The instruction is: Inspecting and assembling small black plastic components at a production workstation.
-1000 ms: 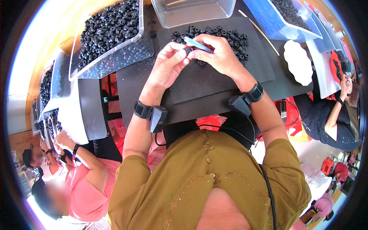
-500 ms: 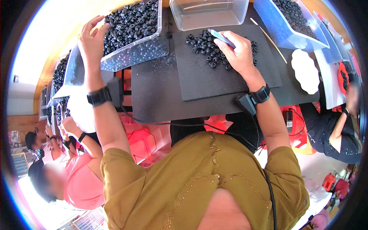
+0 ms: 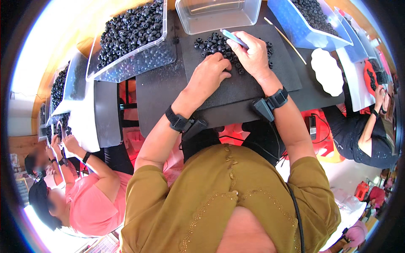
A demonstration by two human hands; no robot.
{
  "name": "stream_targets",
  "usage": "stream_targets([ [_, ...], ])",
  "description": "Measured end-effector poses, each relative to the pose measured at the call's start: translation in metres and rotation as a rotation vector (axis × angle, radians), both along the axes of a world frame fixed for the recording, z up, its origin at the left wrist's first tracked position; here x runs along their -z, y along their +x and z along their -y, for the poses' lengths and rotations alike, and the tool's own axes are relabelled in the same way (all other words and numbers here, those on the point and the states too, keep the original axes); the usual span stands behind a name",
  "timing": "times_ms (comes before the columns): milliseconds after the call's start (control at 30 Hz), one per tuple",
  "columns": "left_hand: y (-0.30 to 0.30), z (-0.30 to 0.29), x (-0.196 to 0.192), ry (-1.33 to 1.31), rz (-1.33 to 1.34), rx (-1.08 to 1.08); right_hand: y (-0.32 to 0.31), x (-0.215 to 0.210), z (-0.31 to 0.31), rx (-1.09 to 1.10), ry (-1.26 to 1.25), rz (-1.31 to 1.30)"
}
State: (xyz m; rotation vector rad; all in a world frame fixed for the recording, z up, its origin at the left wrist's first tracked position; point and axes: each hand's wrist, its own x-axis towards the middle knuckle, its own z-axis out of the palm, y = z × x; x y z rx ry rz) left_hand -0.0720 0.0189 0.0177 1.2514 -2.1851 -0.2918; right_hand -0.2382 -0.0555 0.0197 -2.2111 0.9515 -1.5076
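Note:
A heap of small black round pieces with holes (image 3: 214,44) lies on a dark square mat (image 3: 236,90). My right hand (image 3: 253,52) is closed around a slim blue tool (image 3: 234,39), held above the heap with its pale end pointing left and away from me. My left hand (image 3: 209,74) rests low at the near left side of the heap, its fingers curled inward. Whatever its fingertips hold, if anything, is hidden behind the knuckles. Both wrists wear black straps with small boxes.
To the left stands a clear bin (image 3: 135,59) full of black pieces; an open clear bin (image 3: 219,21) is beyond the mat. A thin stick (image 3: 287,42), a blue-tinted bin (image 3: 312,33) and a white scalloped object (image 3: 327,72) are at right. Co-workers sit on both sides.
My left hand has come from the rim of the left bin, down and right to the heap, its fingers now curled. My right hand still holds the blue tool. The view has shifted slightly.

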Motion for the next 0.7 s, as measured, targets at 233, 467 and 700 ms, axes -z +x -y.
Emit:
stream_targets([
  [233, 0.02, -0.001, 0.003, 0.086, -0.15, 0.103, 0.0, 0.001, 0.001, -0.014, -0.035, -0.017],
  [467, 0.051, 0.008, -0.019, 0.682, -1.378, 0.258, 0.001, 0.001, -0.001, -0.072, -0.031, -0.057],
  [700, 0.049, 0.014, 0.015, 0.72, -1.504, 0.24, 0.004, 0.002, -0.007, -0.106, 0.008, -0.073],
])
